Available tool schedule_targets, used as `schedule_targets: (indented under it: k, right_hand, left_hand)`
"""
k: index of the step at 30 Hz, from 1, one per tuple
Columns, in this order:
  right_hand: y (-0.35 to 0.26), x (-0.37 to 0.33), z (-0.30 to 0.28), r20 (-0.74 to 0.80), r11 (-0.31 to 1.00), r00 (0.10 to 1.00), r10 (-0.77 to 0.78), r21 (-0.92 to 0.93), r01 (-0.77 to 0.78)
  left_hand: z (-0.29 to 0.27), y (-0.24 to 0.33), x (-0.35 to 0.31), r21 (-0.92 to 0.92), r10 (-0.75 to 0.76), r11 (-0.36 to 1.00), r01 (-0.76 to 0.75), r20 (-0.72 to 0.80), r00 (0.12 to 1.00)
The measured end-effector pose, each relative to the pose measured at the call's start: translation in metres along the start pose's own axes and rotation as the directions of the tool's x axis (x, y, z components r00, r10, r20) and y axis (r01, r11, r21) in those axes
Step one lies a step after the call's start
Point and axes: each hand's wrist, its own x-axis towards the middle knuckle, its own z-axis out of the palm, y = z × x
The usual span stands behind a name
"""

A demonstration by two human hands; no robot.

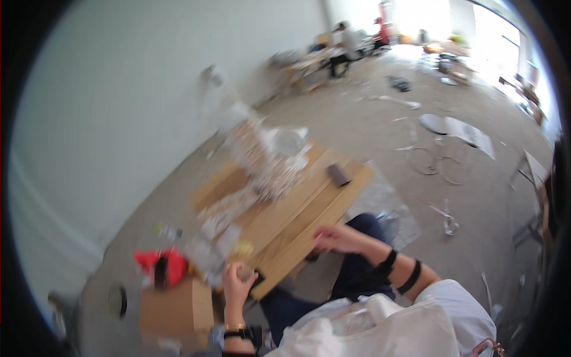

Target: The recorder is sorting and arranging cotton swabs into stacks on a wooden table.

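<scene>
My left hand [235, 287] is at the near left corner of a wooden table [297, 223], its fingers curled round a small, roundish, pale thing [244, 272] too blurred to name. A small black piece [259, 277] shows beside those fingers. My right hand [334, 238] hovers by the table's near right edge, above my knee, with its fingers smeared by motion. On the table's far part lies a heap of small pale pieces in clear plastic [270, 169]. A dark brown block [339, 175] rests near the right edge.
A cardboard box [175, 309] stands at my left, with a red bag [163, 266] on top. Plastic sheeting [389, 205] lies on the floor right of the table, and white strips [446, 220] are scattered further out. Two people [346, 44] sit at the far wall.
</scene>
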Motion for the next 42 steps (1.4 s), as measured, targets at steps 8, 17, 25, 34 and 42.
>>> schedule_targets:
  k: [8,17,25,34,42]
  right_hand:
    - [0.001,0.017,0.028,0.14,0.995,0.986,0.094,0.026,-0.098]
    - [-0.018,0.03,0.062,0.253,0.979,0.945,0.206,-0.053,-0.199]
    - [-0.011,0.031,0.064,0.24,0.973,0.944,0.226,-0.098,-0.208]
    - [-0.002,0.035,0.072,0.268,0.97,0.932,0.243,-0.091,-0.226]
    - [-0.001,0.032,0.07,0.269,0.97,0.932,0.244,-0.091,-0.227]
  left_hand:
    - [-0.033,-0.119,-0.126,0.23,-0.472,0.854,0.466,-0.031,0.881]
    - [-0.006,-0.154,-0.13,0.239,-0.368,0.906,0.348,0.044,0.929]
    - [-0.008,-0.161,-0.102,0.249,-0.309,0.928,0.276,0.101,0.946]
    - [-0.016,-0.157,-0.082,0.205,-0.185,0.967,0.15,0.167,0.968]
    - [-0.019,-0.163,-0.082,0.13,-0.232,0.97,0.207,0.229,0.945]
